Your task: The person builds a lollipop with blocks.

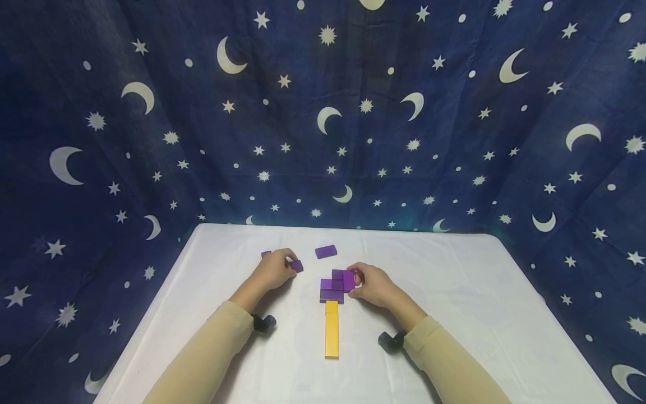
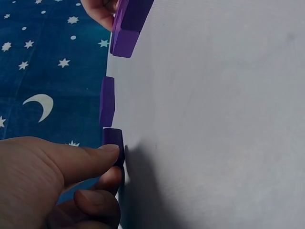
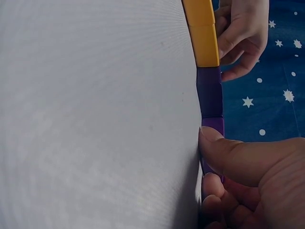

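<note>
My left hand (image 1: 273, 269) pinches a small purple block (image 1: 296, 266) between thumb and fingers, low over the white table. In the left wrist view the thumb lies across that purple block (image 2: 113, 138). To the right, my right hand (image 1: 374, 285) grips the outer purple block (image 1: 349, 280) of a joined purple cluster, thumb on the near side and fingers on the far side. The cluster's other purple blocks (image 1: 331, 295) sit directly beyond a straight strip of yellow blocks (image 1: 331, 334) that points toward me.
A loose purple block (image 1: 326, 252) lies beyond the cluster. Another purple block (image 1: 266, 254) shows partly behind my left hand. A white cloth covers the table (image 1: 454, 280); a dark blue curtain (image 1: 323, 140) with moons and stars stands around its far side and flanks.
</note>
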Tool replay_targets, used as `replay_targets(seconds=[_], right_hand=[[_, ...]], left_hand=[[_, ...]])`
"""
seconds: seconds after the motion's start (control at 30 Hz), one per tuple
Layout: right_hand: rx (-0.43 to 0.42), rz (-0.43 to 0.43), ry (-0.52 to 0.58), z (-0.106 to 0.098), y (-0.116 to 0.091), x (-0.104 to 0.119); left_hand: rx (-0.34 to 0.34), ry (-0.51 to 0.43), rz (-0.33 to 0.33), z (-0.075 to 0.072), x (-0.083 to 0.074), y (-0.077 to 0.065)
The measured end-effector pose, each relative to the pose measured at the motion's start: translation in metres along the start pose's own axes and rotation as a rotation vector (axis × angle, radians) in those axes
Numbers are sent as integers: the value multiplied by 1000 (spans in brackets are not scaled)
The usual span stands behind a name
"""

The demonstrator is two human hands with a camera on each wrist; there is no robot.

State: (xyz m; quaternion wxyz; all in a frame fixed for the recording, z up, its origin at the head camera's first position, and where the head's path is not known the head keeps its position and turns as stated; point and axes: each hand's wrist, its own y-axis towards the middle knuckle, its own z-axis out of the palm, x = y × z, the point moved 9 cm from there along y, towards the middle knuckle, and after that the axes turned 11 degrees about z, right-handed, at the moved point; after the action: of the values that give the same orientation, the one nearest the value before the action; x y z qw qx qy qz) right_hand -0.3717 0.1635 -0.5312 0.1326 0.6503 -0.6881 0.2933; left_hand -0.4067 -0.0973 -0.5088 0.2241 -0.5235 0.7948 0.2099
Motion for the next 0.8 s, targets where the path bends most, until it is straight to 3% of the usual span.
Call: replay_targets(seconds=[0.8], right_hand=[[0, 7, -12, 2, 1, -1]], left_hand=[[-2, -33, 39, 7, -11, 2]])
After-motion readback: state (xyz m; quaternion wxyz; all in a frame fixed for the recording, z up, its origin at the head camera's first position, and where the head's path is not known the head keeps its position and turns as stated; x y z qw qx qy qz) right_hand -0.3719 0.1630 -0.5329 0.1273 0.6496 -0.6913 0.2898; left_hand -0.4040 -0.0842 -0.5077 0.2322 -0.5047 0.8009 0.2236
